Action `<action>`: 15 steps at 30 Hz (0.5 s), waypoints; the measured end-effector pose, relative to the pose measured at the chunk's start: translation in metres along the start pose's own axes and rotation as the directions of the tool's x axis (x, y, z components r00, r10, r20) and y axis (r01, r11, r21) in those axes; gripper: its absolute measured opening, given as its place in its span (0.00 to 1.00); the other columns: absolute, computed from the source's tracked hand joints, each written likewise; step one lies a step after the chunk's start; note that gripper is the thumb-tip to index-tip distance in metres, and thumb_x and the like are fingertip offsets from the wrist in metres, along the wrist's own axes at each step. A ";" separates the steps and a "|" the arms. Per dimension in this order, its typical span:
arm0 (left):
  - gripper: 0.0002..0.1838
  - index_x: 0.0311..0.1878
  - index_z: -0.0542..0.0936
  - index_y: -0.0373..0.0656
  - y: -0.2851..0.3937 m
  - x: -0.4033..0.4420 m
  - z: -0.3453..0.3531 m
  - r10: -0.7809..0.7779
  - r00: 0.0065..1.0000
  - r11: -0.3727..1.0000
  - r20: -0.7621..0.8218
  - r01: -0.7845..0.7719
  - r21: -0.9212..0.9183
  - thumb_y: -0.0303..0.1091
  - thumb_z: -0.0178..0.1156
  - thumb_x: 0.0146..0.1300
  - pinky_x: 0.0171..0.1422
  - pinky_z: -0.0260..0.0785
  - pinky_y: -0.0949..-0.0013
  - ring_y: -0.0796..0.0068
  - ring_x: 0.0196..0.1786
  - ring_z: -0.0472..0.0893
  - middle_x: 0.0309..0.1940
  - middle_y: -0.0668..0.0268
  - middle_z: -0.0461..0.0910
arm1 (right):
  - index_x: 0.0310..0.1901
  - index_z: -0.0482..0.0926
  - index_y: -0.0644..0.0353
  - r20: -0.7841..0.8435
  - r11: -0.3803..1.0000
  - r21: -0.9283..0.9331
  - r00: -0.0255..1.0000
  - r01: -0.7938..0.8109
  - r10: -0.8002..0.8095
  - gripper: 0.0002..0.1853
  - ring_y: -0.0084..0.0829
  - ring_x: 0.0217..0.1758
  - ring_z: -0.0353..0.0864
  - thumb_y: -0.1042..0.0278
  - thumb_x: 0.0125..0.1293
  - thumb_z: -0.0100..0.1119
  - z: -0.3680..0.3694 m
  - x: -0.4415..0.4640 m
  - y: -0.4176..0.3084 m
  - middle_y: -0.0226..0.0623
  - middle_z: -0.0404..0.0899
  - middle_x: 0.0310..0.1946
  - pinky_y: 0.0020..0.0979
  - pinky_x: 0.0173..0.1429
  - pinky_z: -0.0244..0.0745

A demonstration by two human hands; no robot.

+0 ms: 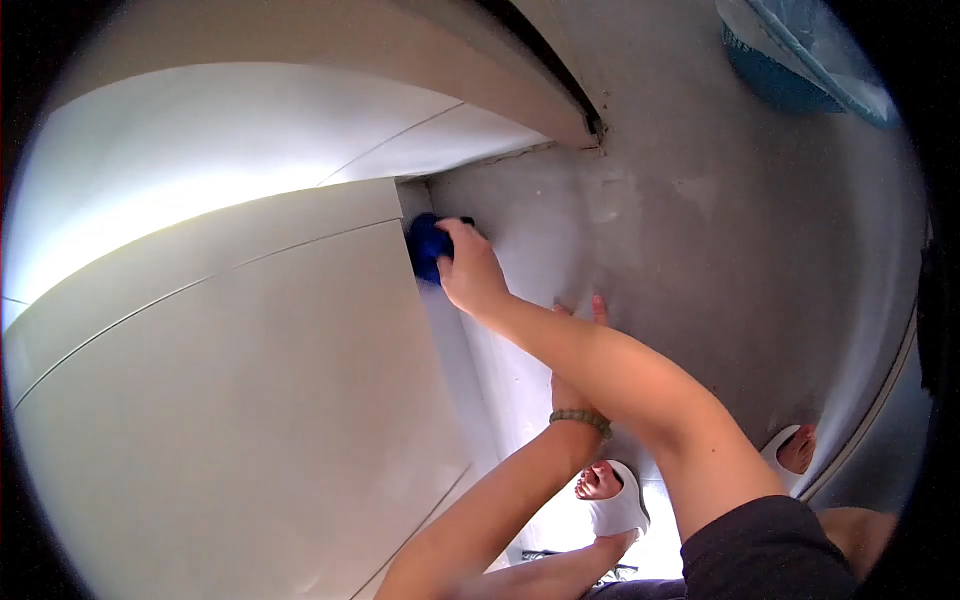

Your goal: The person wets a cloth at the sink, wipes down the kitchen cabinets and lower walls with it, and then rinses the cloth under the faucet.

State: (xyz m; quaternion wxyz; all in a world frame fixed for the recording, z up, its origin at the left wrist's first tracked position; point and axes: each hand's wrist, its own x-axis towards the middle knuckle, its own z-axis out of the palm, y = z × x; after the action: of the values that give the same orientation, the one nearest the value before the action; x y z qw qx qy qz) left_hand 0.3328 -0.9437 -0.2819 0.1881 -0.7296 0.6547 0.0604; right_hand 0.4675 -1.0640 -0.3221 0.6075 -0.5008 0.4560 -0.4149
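Grey floor (690, 220), pale panel (240, 380) at 9 o'clock, blue bin (770, 75) at 2. Right hand (470, 270) grips blue object (428, 243) toward 11, by panel edge. Left hand (599, 312): right forearm (600, 362) blocks it, can't tell.

Two hands (470, 270), two slippers (621, 510)

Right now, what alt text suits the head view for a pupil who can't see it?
A person's right hand holds a blue object beside the edge of a pale panel. The left hand is mostly hidden behind the right forearm. A bag-lined blue basket stands on the grey floor.
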 end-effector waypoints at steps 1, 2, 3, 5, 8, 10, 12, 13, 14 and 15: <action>0.33 0.80 0.53 0.46 -0.001 0.002 -0.001 0.013 0.999 0.999 -0.053 -0.015 -0.047 0.42 0.48 0.75 0.70 0.62 0.56 0.56 0.66 0.71 0.68 0.53 0.68 | 0.55 0.73 0.65 -0.096 0.998 0.032 0.994 -0.047 0.050 0.19 0.60 0.54 0.77 0.72 0.63 0.59 0.000 0.006 -0.004 0.57 0.79 0.49 0.49 0.58 0.72; 0.32 0.79 0.54 0.45 -0.003 0.006 -0.010 -0.021 0.999 0.978 0.037 0.028 -0.206 0.41 0.47 0.76 0.69 0.62 0.56 0.56 0.64 0.72 0.67 0.54 0.70 | 0.55 0.73 0.65 -0.190 0.993 0.068 0.976 -0.095 0.106 0.19 0.60 0.54 0.77 0.70 0.64 0.60 0.005 0.018 -0.011 0.57 0.79 0.49 0.49 0.57 0.72; 0.30 0.79 0.56 0.44 -0.004 0.010 -0.019 -0.054 0.990 0.932 0.127 0.096 -0.349 0.40 0.46 0.77 0.69 0.62 0.56 0.56 0.63 0.73 0.65 0.54 0.72 | 0.54 0.73 0.66 -0.281 0.984 0.110 0.946 -0.137 0.163 0.19 0.60 0.53 0.77 0.68 0.65 0.62 0.010 0.031 -0.018 0.58 0.80 0.49 0.49 0.57 0.73; 0.31 0.78 0.57 0.43 -0.003 0.022 -0.048 -0.051 0.902 0.729 0.429 0.327 -0.601 0.40 0.48 0.76 0.68 0.63 0.59 0.58 0.62 0.74 0.64 0.56 0.74 | 0.56 0.71 0.66 -0.264 0.988 0.108 0.954 -0.115 0.140 0.20 0.59 0.54 0.77 0.66 0.67 0.61 0.021 0.050 -0.016 0.59 0.79 0.50 0.49 0.57 0.73; 0.32 0.77 0.59 0.43 0.000 0.015 -0.035 -0.067 0.946 0.753 0.317 0.256 -0.606 0.40 0.53 0.72 0.68 0.64 0.61 0.58 0.63 0.74 0.63 0.56 0.75 | 0.55 0.71 0.64 -0.014 0.990 -0.085 0.993 0.113 -0.115 0.18 0.57 0.54 0.77 0.72 0.65 0.59 0.017 0.045 -0.001 0.56 0.78 0.51 0.48 0.56 0.74; 0.31 0.76 0.60 0.42 -0.006 0.005 -0.019 -0.014 0.985 0.784 0.169 0.116 -0.609 0.39 0.51 0.72 0.69 0.65 0.63 0.58 0.64 0.74 0.65 0.59 0.74 | 0.50 0.71 0.64 0.211 0.937 -0.290 0.968 0.194 -0.136 0.15 0.55 0.53 0.78 0.75 0.62 0.58 -0.005 0.036 -0.003 0.53 0.78 0.49 0.47 0.55 0.76; 0.29 0.74 0.62 0.42 -0.008 0.001 -0.012 0.040 0.985 0.830 0.170 0.062 -0.554 0.38 0.51 0.71 0.70 0.64 0.63 0.57 0.64 0.74 0.66 0.60 0.73 | 0.47 0.73 0.62 0.306 0.816 -0.411 0.905 0.407 -0.297 0.12 0.50 0.52 0.79 0.73 0.62 0.57 -0.016 0.025 -0.004 0.49 0.79 0.47 0.45 0.55 0.78; 0.29 0.73 0.64 0.42 -0.009 0.002 -0.012 0.059 0.968 0.861 0.244 0.074 -0.503 0.37 0.52 0.71 0.71 0.63 0.62 0.56 0.64 0.73 0.66 0.60 0.74 | 0.45 0.73 0.62 0.360 0.732 -0.457 0.858 0.505 -0.367 0.10 0.47 0.51 0.80 0.73 0.62 0.56 -0.020 0.022 -0.004 0.47 0.79 0.45 0.44 0.54 0.78; 0.28 0.71 0.66 0.42 -0.009 0.001 -0.008 0.039 0.957 0.849 0.288 0.120 -0.515 0.37 0.53 0.70 0.72 0.61 0.60 0.55 0.65 0.73 0.66 0.60 0.73 | 0.43 0.75 0.60 0.382 0.615 -0.511 0.800 0.600 -0.463 0.08 0.41 0.51 0.81 0.69 0.64 0.53 -0.021 0.022 -0.001 0.43 0.79 0.44 0.43 0.54 0.78; 0.27 0.70 0.68 0.41 -0.009 -0.002 0.001 0.018 0.944 0.835 0.330 0.167 -0.524 0.36 0.53 0.69 0.73 0.60 0.59 0.54 0.65 0.72 0.66 0.59 0.73 | 0.43 0.76 0.59 0.337 0.572 -0.559 0.794 0.601 -0.506 0.08 0.40 0.50 0.81 0.69 0.63 0.54 -0.017 0.025 0.007 0.42 0.79 0.43 0.41 0.54 0.78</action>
State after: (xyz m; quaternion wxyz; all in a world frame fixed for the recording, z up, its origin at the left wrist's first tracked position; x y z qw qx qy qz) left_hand 0.3420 -0.9409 -0.2807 0.0793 -0.7583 0.5413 0.3545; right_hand 0.4576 -1.0903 -0.3342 0.2680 -0.8213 0.3452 -0.3667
